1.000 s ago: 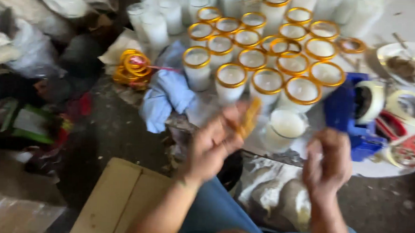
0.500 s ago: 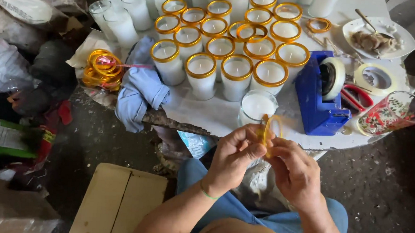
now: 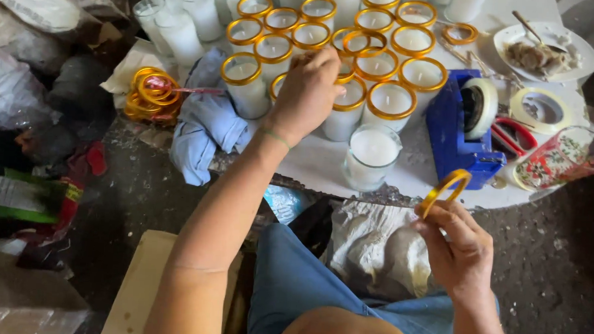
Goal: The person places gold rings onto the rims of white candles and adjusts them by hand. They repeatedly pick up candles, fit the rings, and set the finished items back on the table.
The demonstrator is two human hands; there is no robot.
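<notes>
Left grip: the left hand (image 3: 309, 86) reached over the counter (image 3: 324, 163), fingers curled down onto a gold-rimmed glass candle (image 3: 344, 107) in the front row; what the fingertips pinched was hidden under the hand, so open or closed could not be told.
Right grip: the right hand (image 3: 456, 248) was closed on a loose gold ring (image 3: 445, 190), pinched at its lower edge between thumb and fingers, held upright off the counter's near edge.
Nearest candle: a plain glass candle (image 3: 372, 156) without a gold rim stood alone at the front of the counter, between the two hands.
Candle block: gold-rimmed candles (image 3: 390, 67) stood in close rows behind the left hand; plain white candles (image 3: 183, 19) stood at the far left of the block.
Spare rings: a heap of gold rings (image 3: 150, 95) lay left of the candles, just beside a blue cloth (image 3: 208, 125) that hung over the counter's edge.
Tape: a blue tape dispenser (image 3: 458, 131) with a roll stood right of the candles; a loose tape roll (image 3: 540, 110) lay beyond it.
Far right: a patterned drinking glass (image 3: 565, 161) lay tilted near the edge; a white plate (image 3: 547, 51) with scraps sat behind.
Below: blue jeans (image 3: 311, 290) showed on the person's lap.
</notes>
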